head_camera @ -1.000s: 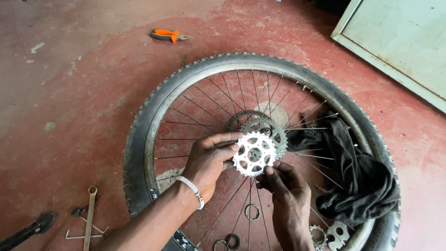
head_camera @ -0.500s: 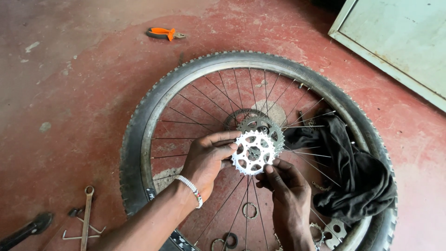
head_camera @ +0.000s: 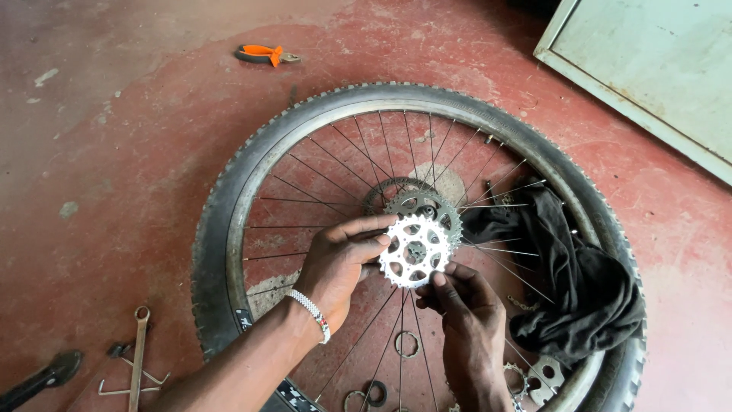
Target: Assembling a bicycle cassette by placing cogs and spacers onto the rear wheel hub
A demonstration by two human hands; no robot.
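- We've got a shiny toothed sprocket [head_camera: 415,252] pinched between both hands, held flat just over the middle of the bike wheel [head_camera: 229,229], right above the darker cog stack [head_camera: 427,204] that sits on the hub.
- Our left hand [head_camera: 339,263] has thumb and fingertips clamped on the sprocket's left edge; there's a beaded bracelet [head_camera: 309,311] on that wrist.
- Our right hand [head_camera: 461,305] comes up from below, fingers closed on the sprocket's lower rim.
- The wheel lies flat on the red floor [head_camera: 114,152], knobby tyre on, spokes all open underneath our hands.
- A black rag [head_camera: 579,282] is draped over the spokes and the rim on the wheel's right side, near the cogs.
- More loose stuff lies inside the wheel near its bottom edge: a thin ring [head_camera: 406,344], a couple of smaller rings, and another sprocket [head_camera: 537,375] under the rag's lower end.
- Out on the floor: an orange-handled tool [head_camera: 263,54] toward the top, a spanner [head_camera: 137,355] and a bent wire tool by the bottom left corner, a pale panel [head_camera: 656,69] top right.
- What could bite us, we reckon: the grip is fingertips only on sharp greasy-looking teeth, so a slip drops the sprocket between the spokes. If it's tilted or misaligned it could jam. And that rag sits close enough to snag.
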